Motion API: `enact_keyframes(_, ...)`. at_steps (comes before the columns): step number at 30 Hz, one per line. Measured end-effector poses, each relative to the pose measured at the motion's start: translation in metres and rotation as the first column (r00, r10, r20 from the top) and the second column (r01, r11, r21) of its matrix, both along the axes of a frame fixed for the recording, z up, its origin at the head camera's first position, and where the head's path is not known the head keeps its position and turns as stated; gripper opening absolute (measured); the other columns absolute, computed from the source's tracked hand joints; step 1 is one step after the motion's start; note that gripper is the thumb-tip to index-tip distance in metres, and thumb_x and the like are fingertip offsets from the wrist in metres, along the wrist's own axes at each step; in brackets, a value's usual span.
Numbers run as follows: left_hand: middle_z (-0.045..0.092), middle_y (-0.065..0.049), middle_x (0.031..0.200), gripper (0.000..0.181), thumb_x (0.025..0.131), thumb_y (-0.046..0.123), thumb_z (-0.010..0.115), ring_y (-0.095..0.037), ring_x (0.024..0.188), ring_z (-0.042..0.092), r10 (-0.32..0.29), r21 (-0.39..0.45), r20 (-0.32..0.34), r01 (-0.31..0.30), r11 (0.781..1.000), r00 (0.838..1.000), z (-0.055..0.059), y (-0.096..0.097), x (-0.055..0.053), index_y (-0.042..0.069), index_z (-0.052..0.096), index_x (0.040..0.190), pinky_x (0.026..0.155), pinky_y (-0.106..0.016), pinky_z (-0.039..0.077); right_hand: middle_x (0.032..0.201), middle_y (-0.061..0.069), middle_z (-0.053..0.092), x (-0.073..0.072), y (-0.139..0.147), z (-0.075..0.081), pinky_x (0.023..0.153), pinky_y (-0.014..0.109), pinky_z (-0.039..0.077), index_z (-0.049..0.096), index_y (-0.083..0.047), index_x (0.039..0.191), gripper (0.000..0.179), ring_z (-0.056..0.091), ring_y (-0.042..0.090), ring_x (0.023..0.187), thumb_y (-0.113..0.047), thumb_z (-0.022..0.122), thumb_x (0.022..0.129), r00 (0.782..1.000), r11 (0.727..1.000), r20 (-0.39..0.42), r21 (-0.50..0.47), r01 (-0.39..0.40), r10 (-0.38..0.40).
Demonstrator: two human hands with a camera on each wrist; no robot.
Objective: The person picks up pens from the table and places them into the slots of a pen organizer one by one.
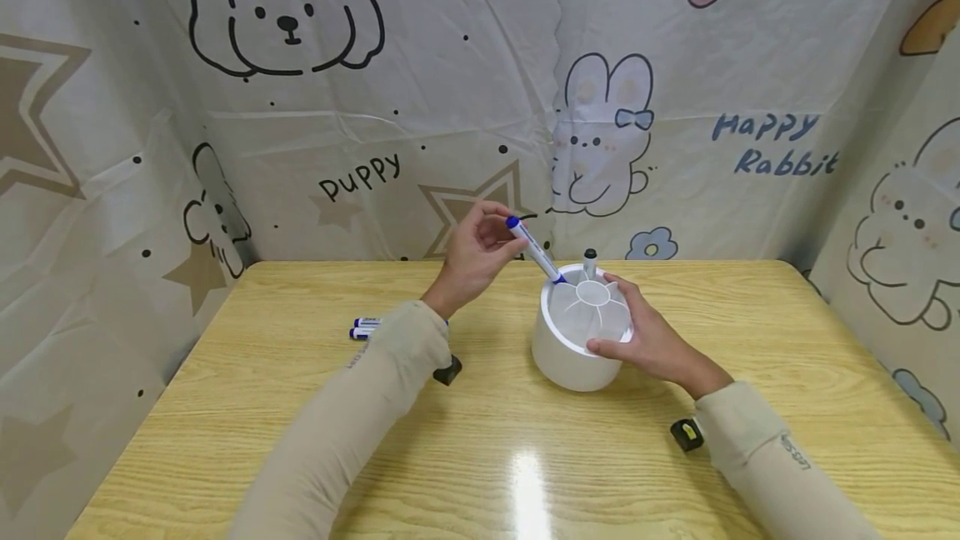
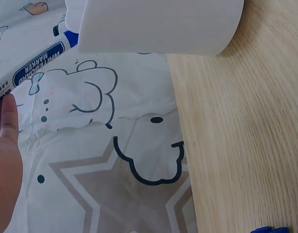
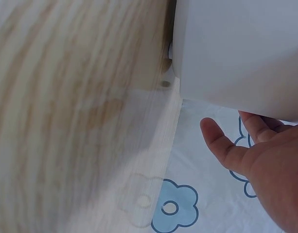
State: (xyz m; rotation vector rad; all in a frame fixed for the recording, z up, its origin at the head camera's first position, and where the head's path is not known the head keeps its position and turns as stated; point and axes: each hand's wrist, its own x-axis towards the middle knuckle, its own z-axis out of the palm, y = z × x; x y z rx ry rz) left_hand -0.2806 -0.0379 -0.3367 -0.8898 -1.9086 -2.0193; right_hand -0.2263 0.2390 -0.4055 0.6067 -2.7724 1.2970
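In the head view, my left hand [image 1: 483, 252] pinches a whiteboard marker [image 1: 536, 251] with blue ends near its upper end. The marker slants down to the right, its lower blue end right at the rim of a round white pen holder [image 1: 573, 365]. Thin dividers split the holder's top into compartments around a central ring. My right hand [image 1: 652, 336] grips the holder's right side, thumb at the near rim and fingers at the far one. A black-capped marker [image 1: 590, 263] stands in a rear compartment. The left wrist view shows the held marker's label [image 2: 39, 63] up close.
Blue-capped markers [image 1: 365, 328] lie on the wooden table [image 1: 480, 457] at the left, partly hidden by my left sleeve [image 1: 375, 407]. Small black blocks show beside each sleeve, one at the left [image 1: 447, 370], one at the right [image 1: 686, 434]. A printed curtain [image 1: 465, 82] hangs behind the table.
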Motion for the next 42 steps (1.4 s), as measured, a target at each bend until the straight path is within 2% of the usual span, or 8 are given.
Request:
enact_keyframes(7, 0.063, -0.028, 0.108, 0.032, 0.089, -0.015, 0.065, -0.034, 0.098, 0.066, -0.002, -0.017, 0.001, 0.002, 1.000, 1.000, -0.001, 0.008, 0.000, -0.009, 0.052, 0.118, 0.090, -0.037, 0.057, 0.137, 0.025, 0.048, -0.001, 0.000, -0.001, 0.092, 0.055, 0.051, 0.022, -0.007, 0.155, 0.098, 0.057, 0.041, 0.112, -0.025, 0.083, 0.080, 1.000, 1.000, -0.012, 0.006, 0.002, -0.002)
enact_keyframes(15, 0.063, -0.026, 0.111, 0.030, 0.090, -0.013, 0.065, -0.034, 0.105, 0.064, -0.011, -0.052, 0.047, 0.013, 0.999, 0.999, -0.003, 0.014, 0.000, -0.009, 0.055, 0.118, 0.091, -0.032, 0.056, 0.139, 0.025, 0.047, -0.002, -0.001, -0.002, 0.093, 0.058, 0.050, 0.021, -0.008, 0.155, 0.097, 0.057, 0.042, 0.114, -0.029, 0.082, 0.082, 1.000, 1.000, 0.003, 0.020, 0.009, -0.009)
enact_keyframes(23, 0.062, -0.029, 0.113, 0.028, 0.090, -0.012, 0.066, -0.035, 0.106, 0.064, -0.018, -0.090, 0.031, 0.021, 0.996, 0.999, -0.006, 0.015, 0.001, -0.009, 0.058, 0.117, 0.091, -0.031, 0.056, 0.139, 0.026, 0.047, -0.002, -0.002, -0.002, 0.093, 0.058, 0.050, 0.021, -0.008, 0.155, 0.098, 0.057, 0.042, 0.114, -0.028, 0.082, 0.081, 1.000, 1.000, -0.004, 0.018, 0.012, -0.012)
enact_keyframes(31, 0.063, -0.027, 0.113, 0.027, 0.091, -0.009, 0.067, -0.033, 0.106, 0.064, 0.004, -0.114, 0.025, -0.001, 0.993, 1.000, -0.009, 0.010, 0.002, -0.011, 0.058, 0.117, 0.092, -0.030, 0.055, 0.141, 0.025, 0.046, -0.003, -0.001, -0.002, 0.094, 0.059, 0.050, 0.021, -0.009, 0.155, 0.098, 0.056, 0.043, 0.116, -0.028, 0.082, 0.081, 1.000, 1.000, 0.003, 0.020, 0.006, -0.006)
enact_keyframes(39, 0.067, -0.019, 0.112, 0.026, 0.092, -0.004, 0.068, -0.026, 0.104, 0.066, 0.024, -0.142, 0.033, -0.020, 0.990, 0.999, -0.014, 0.001, 0.003, -0.007, 0.061, 0.116, 0.091, -0.030, 0.056, 0.141, 0.024, 0.045, -0.004, 0.000, -0.003, 0.094, 0.059, 0.050, 0.020, -0.009, 0.155, 0.098, 0.056, 0.043, 0.116, -0.028, 0.082, 0.082, 1.000, 1.000, 0.004, 0.014, 0.002, -0.002)
enact_keyframes(42, 0.067, -0.019, 0.111, 0.026, 0.091, -0.004, 0.069, -0.026, 0.102, 0.066, 0.028, -0.145, 0.030, -0.023, 0.989, 0.999, -0.014, -0.002, 0.003, -0.006, 0.061, 0.116, 0.090, -0.031, 0.056, 0.141, 0.025, 0.045, -0.003, 0.000, -0.003, 0.094, 0.059, 0.050, 0.020, -0.009, 0.155, 0.098, 0.056, 0.043, 0.116, -0.028, 0.082, 0.081, 1.000, 1.000, 0.005, 0.016, 0.008, -0.008)
